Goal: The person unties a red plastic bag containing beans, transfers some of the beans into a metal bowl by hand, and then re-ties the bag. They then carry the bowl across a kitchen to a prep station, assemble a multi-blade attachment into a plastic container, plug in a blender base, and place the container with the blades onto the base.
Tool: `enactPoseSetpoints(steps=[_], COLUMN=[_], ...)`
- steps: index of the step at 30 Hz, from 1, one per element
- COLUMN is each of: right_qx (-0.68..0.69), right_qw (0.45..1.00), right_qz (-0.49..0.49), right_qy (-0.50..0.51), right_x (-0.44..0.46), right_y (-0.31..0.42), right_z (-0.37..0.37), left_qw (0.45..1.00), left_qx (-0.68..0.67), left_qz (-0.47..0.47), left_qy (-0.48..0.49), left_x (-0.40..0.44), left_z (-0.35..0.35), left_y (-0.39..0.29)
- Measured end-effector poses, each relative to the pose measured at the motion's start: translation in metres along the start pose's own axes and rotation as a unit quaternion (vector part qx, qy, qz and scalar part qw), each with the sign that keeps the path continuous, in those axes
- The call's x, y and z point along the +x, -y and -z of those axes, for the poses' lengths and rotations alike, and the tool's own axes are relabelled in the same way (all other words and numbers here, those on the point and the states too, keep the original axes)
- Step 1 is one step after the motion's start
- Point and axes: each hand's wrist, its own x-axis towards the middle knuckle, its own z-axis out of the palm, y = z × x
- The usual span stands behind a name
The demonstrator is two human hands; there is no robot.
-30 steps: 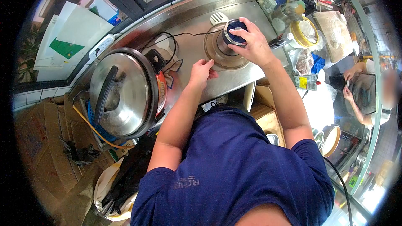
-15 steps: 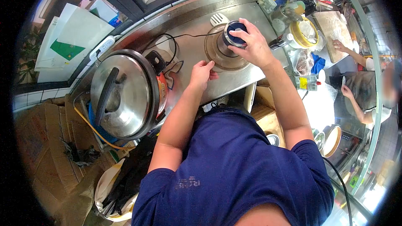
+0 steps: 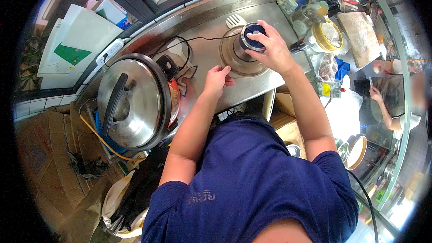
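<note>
A small electric grinder [image 3: 243, 48] with a steel body and dark lid stands on a round brownish, see-through disc [image 3: 228, 56] on the steel counter. My right hand [image 3: 271, 49] is wrapped over the grinder's top, thumb and fingers on opposite sides of the lid. A thin black cord runs left from the grinder. Close to the disc's near left edge is my left hand [image 3: 219, 79], its fingers loosely curled in, with nothing visible in them; whether it touches the disc I cannot tell. Behind the disc lies a white slotted utensil head [image 3: 236, 20].
A big pot with a steel lid [image 3: 130, 103] stands left, near a power strip [image 3: 110, 51]. Right are a yellow-rimmed tub [image 3: 318, 40], a cutting board [image 3: 358, 33] and a clear plastic container [image 3: 330, 89]. Beyond the glass, a co-worker's hand [image 3: 375, 93] holds something thin and pale.
My hands and the grinder stay in place. The co-worker's far hand has drawn back from the cutting board toward their body; their other hand has shifted slightly.
</note>
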Motion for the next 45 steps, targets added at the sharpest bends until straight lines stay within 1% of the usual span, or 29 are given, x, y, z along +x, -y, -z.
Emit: enactPoseSetpoints(steps=[17,32,35,45], right_qx=[0.004,0.001,-0.004,0.009], right_qw=[1.0,1.0,1.0,1.0], right_qz=[-0.002,0.003,0.004,0.01], right_qy=[-0.001,-0.003,-0.003,-0.011], right_x=[0.0001,-0.0002,-0.0004,-0.0011], right_y=[-0.001,-0.001,-0.0015,0.0007], right_z=[-0.0009,-0.0014,-0.0019,-0.0018], left_qw=[1.0,1.0,0.999,0.999], left_qx=[0.001,0.008,0.026,0.027], left_qz=[0.012,0.003,0.017,0.026], left_qy=[0.001,0.0,-0.007,-0.008], left_x=[0.002,0.0019,-0.0015,-0.0023], left_z=[0.0005,0.0006,-0.0011,0.0029], left_y=[0.0001,0.0,-0.004,-0.0018])
